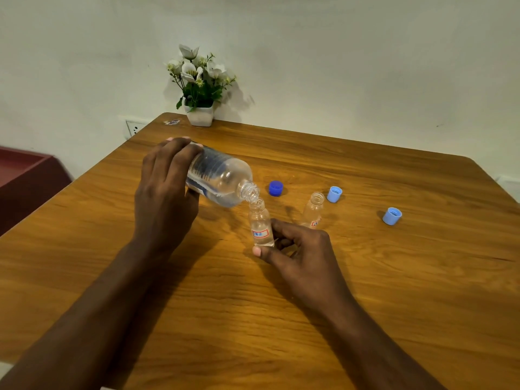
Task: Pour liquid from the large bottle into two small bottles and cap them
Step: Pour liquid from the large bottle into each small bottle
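left hand (166, 192) fingers curl round tilted large bottle (222, 178), hiding its base; right hand (301, 249) fingers pinch small bottle (260, 220), label (260, 233) illegible.

The table (365, 277) is warm brown wood with darker wavy lines running across it. The large bottle (219, 178) is see-through, and its label has dark writing and some blue. The nearer small bottle (260, 226) is see-through too, with a white label edged in red. The other small bottle (313, 209) has a red and white label as well. There is a dark blue cap (275, 188), a light blue cap (334, 194) and a second light blue cap (392, 216). The flowers (197, 77) are white with green leaves, in a white pot (199, 115). The wall (365, 66) is pale white.
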A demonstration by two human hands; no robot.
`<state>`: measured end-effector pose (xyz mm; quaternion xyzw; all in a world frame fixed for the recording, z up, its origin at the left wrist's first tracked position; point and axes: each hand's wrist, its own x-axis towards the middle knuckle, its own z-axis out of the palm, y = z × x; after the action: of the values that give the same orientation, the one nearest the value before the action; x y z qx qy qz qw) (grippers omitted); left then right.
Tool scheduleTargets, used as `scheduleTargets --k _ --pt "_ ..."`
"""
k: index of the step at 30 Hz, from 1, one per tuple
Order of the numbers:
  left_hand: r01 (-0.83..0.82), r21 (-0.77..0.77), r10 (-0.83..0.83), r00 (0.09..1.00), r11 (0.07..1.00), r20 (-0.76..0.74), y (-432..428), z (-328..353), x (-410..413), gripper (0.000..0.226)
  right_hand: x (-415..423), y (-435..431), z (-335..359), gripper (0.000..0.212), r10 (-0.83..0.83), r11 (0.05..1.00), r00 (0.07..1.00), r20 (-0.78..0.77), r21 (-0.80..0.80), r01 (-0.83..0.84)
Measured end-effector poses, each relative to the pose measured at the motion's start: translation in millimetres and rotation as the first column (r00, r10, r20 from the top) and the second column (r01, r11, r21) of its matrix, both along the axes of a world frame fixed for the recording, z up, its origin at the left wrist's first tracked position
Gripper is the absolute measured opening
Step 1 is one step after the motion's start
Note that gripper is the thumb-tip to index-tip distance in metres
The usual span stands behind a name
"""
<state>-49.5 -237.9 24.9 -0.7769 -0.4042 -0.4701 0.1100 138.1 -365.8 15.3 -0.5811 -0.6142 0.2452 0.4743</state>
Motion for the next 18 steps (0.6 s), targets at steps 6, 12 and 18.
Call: scheduleTargets --k 6,12,18 --pt "0.005 0.004 -0.005 1.0 1.0 -0.002 -0.3 -0.9 -0.3 0.057 0.2 -1.4 0.0 0.031 -0.001 1.0 1.0 -0.003 -0.003 0.001" --pt "0.012 0.008 -0.012 1.0 1.0 0.005 0.6 0.1 -0.2 0.058 0.3 -1.4 0.5 0.031 -0.001 1.0 1.0 -0.006 0.002 0.001" --pt "0.012 0.007 -0.012 1.0 1.0 -0.001 0.5 -1.7 0.2 0.057 0.2 -1.1 0.7 0.029 0.008 1.0 1.0 -0.006 -0.001 -0.008"
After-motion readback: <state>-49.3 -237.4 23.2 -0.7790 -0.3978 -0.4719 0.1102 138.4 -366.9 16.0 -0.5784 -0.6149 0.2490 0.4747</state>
